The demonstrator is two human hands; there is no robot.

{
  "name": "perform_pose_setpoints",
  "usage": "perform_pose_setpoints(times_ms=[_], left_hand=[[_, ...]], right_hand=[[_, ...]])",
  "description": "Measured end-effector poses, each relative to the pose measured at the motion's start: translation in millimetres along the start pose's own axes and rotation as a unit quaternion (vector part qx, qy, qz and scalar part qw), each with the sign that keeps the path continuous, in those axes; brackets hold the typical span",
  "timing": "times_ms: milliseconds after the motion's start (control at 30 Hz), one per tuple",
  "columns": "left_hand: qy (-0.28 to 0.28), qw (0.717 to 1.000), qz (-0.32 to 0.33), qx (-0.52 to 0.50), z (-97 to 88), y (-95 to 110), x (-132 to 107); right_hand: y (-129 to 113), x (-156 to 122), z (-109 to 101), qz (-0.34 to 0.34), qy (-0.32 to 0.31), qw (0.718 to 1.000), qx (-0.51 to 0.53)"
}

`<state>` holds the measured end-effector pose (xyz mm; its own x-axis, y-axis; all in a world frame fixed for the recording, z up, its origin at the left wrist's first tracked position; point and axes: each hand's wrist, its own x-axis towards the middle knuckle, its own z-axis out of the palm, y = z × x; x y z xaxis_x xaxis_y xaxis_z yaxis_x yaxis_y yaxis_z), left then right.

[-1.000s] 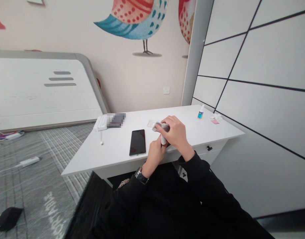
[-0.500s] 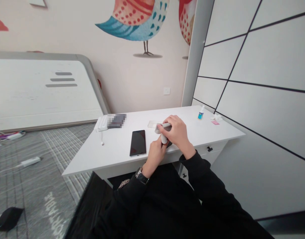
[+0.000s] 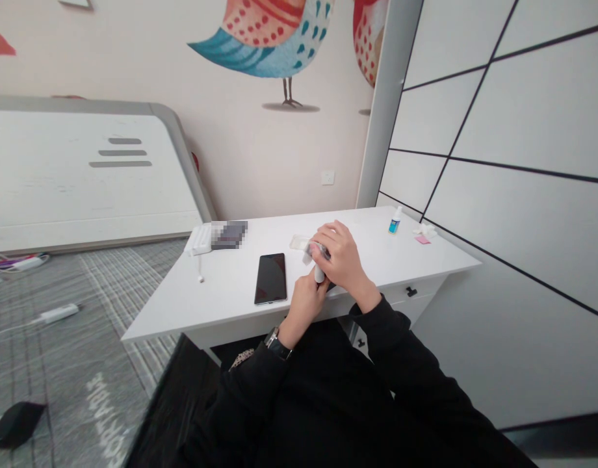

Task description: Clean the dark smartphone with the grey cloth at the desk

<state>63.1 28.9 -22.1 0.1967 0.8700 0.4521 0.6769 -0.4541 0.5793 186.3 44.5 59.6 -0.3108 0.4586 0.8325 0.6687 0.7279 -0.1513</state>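
My right hand [image 3: 342, 257] curls over the top of a small white-grey device with a rounded stem [image 3: 320, 274]; its exact kind is mostly hidden by my fingers. Just below, my left hand [image 3: 306, 298] is closed at the lower end of the stem, its fingers largely out of sight. A dark flat piece [image 3: 331, 285] shows between my hands near the desk's front edge. Left of my hands lies a black-screened phone [image 3: 270, 278], face up. Behind them rests a clear shallow plastic tray [image 3: 299, 242].
On the white desk [image 3: 201, 312], a white charging block [image 3: 199, 240] with a short cable sits by a blurred dark item [image 3: 231, 234] at the left. A small blue-labelled bottle [image 3: 395, 221], crumpled white tissue [image 3: 425, 230] and pink slip [image 3: 422, 240] lie at the right.
My right hand has shifted slightly left and rotated over the white-grey device, covering more of its top, which now tilts differently. My left hand stays nearly in place.
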Motion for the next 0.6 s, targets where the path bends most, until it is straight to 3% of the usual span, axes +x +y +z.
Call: perform_pose_setpoints(times_ms=[100, 300, 467, 600], left_hand=[[-0.002, 1.0, 0.0, 0.005, 0.4, -0.4, -0.3], [-0.001, 1.0, -0.002, 0.012, 0.3, -2.2, -0.8], [-0.014, 1.0, -0.008, 0.025, 0.3, -1.4, 0.9], [-0.022, 0.999, -0.014, 0.033, -1.5, 0.2, 3.6]], right_hand=[[-0.7, -0.8, -3.4, -0.022, 0.001, 1.0, 0.02], [0.0, -2.3, -7.3, 0.069, 0.011, 0.997, 0.017], [-3.5, -4.9, -9.2, -0.019, -0.016, 0.996, 0.085], [-3.8, -5.5, -12.9, -0.027, -0.031, 0.995, 0.095]])
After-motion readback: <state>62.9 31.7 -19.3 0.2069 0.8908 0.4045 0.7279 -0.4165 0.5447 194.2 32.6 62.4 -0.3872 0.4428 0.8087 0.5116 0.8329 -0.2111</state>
